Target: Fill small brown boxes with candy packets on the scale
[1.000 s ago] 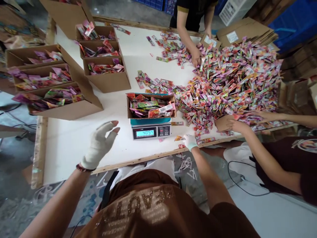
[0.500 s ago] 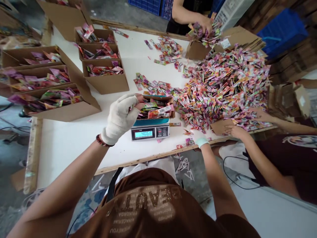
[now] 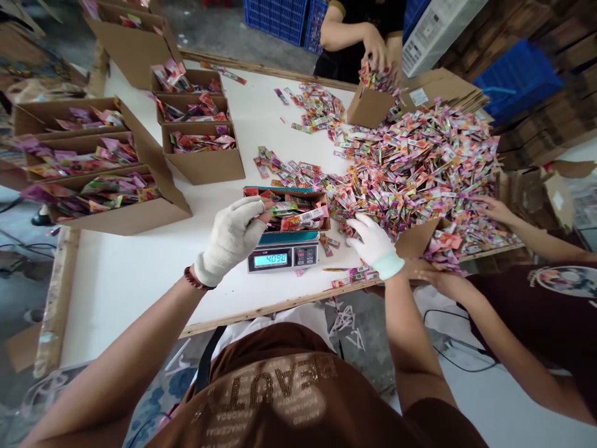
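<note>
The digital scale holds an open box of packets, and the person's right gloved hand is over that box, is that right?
Not quite: in the head view it is the left gloved hand that is over the open box. The right gloved hand is off to the side, near the loose packets. The digital scale does hold that box of packets.

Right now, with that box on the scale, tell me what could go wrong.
The left hand is at the left end of the box; any pressure there might throw off the scale.

Loose packets lie along the near edge of the table, so the right hand, close by, could brush some off.
</note>
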The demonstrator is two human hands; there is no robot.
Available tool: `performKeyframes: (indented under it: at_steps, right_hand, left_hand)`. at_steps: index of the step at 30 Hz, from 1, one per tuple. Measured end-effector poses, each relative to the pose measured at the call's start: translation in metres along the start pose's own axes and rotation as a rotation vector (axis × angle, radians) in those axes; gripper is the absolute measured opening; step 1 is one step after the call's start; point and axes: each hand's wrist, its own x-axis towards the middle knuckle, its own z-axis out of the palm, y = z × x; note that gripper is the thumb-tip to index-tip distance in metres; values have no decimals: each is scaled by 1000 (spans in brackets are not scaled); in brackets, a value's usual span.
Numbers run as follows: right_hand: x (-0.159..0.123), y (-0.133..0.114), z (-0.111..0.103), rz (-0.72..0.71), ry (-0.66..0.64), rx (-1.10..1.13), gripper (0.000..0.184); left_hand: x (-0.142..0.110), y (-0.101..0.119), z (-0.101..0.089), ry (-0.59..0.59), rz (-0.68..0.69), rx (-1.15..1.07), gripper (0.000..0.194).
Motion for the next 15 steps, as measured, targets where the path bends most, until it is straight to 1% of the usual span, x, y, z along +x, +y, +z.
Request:
performKeyframes:
  at_steps: [3,4,6,8,9,10,13,15]
  right_hand:
    - [41,-38,-4,-106,100,35,35]
    - [55,-50,-3,-135,100,31,32]
    - [78,-66,3,-153,48,2,21]
    - [92,-72,9,-161,2,-14,8]
    - [95,-72,12,-173,4,-4,7]
    - [96,-71,13,-188,30,20,10]
    - [89,-65,14,-208,210,172,17]
    - [82,-60,11,-181,326,327,19]
  left_hand:
    - [8,7,16,-84,46,-35,30]
    - [11,9,21,-114,58,-50,31]
    - [17,13,29,-150,65,-73,33]
    - [20,15,32,-161,51,-81,33]
    - [21,15,31,-154,42,-81,33]
    - [21,15,30,-137,33,-78,32]
    - [21,11,21,-59,-10,-66,31]
    - [21,8,17,-3,-40,-53,31]
